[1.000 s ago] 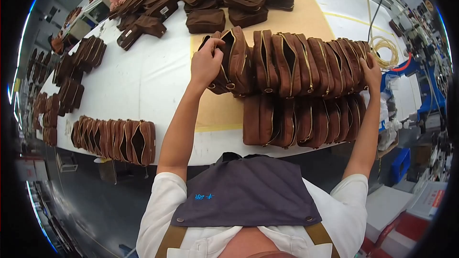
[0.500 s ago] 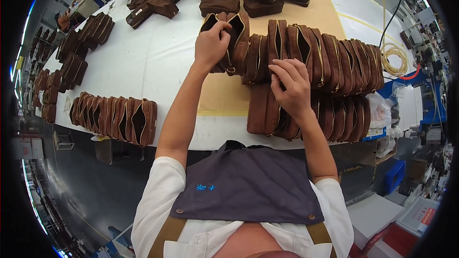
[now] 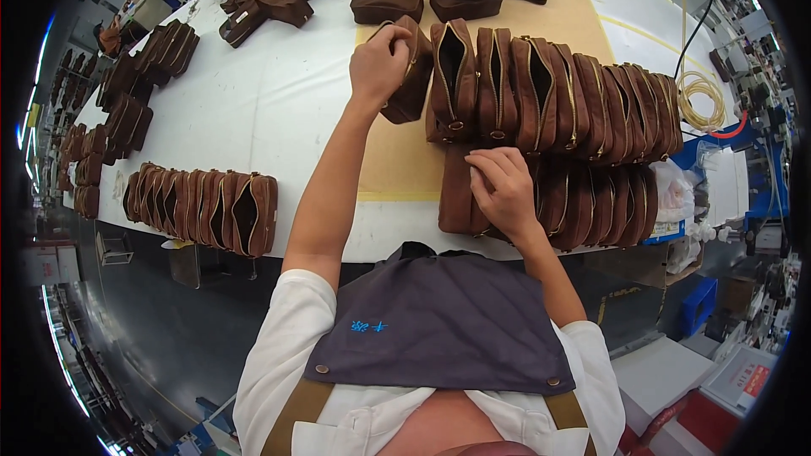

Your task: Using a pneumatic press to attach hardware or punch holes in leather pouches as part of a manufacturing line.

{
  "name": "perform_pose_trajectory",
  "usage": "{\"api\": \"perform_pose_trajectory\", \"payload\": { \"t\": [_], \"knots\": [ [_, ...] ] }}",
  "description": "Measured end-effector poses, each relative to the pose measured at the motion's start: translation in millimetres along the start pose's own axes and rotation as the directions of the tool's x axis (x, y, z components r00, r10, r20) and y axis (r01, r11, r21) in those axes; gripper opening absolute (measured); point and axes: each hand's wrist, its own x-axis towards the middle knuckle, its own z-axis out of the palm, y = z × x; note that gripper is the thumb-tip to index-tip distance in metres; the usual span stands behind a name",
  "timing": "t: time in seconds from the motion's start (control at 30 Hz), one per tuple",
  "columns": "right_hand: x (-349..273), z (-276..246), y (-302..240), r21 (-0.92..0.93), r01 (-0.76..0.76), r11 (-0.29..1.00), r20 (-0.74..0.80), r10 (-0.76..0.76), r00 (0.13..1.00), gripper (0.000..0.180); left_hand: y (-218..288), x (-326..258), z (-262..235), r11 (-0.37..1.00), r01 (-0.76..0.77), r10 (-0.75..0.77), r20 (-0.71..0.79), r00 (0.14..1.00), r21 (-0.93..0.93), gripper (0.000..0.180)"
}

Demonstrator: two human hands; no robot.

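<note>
My left hand (image 3: 378,66) is closed around the top of a brown zippered pouch (image 3: 411,76), just left of the far row of pouches. Part of this pouch is hidden behind my fingers. The far row's leftmost pouch (image 3: 454,72) stands upright with its gold zipper parted, showing a dark inside. My right hand (image 3: 504,190) hangs over the left part of the nearer row of brown pouches (image 3: 579,203), fingers loosely bent and the thumb apart from them, with nothing seen in it.
Darker brown pouches (image 3: 387,3) are heaped at the far side of the table (image 3: 312,118). Another row of open pouches (image 3: 203,209) stands near the left front edge. A coiled yellow hose (image 3: 701,101) and clear plastic bags (image 3: 672,190) are at the right.
One pouch now stands against the left end of the far row, and my left hand holds another, tilted, beside it. My right hand has come down nearer to me, away from the far row.
</note>
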Motion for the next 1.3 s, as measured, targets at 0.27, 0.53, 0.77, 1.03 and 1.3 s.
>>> {"api": "perform_pose_trajectory", "payload": {
  "t": [0.27, 0.53, 0.77, 1.03, 1.3],
  "knots": [
    [-26, 7, -10, 0.043, -0.082, 0.996, 0.028, 0.081, 0.996, 0.022, -39, -38, 27, 0.949, 0.063, -0.104, 0.12, 0.987, 0.309, 0.014],
    [78, 40, -8, -0.402, 0.238, 0.884, 0.117, -0.208, 0.971, 0.057, -9, -43, 40, 0.971, -0.226, 0.209, 0.178, 0.962, 0.082, 0.014],
    [98, 55, 6, -0.46, 0.061, 0.886, 0.109, -0.012, 0.994, 0.058, -48, -71, 70, 0.945, -0.133, 0.045, 0.285, 0.957, 0.3, 0.015],
    [119, 33, 12, -0.283, 0.004, 0.959, -0.08, -0.027, 0.996, 0.035, -26, -103, 62, 0.894, -0.419, 0.409, 0.093, 0.908, 0.159, 0.029],
    [123, 40, -8, -0.141, -0.056, 0.988, -0.178, 0.03, 0.983, 0.026, -82, -115, 35, 0.859, 0.512, -0.493, 0.251, 0.833, -0.014, 0.064]
  ]
}}
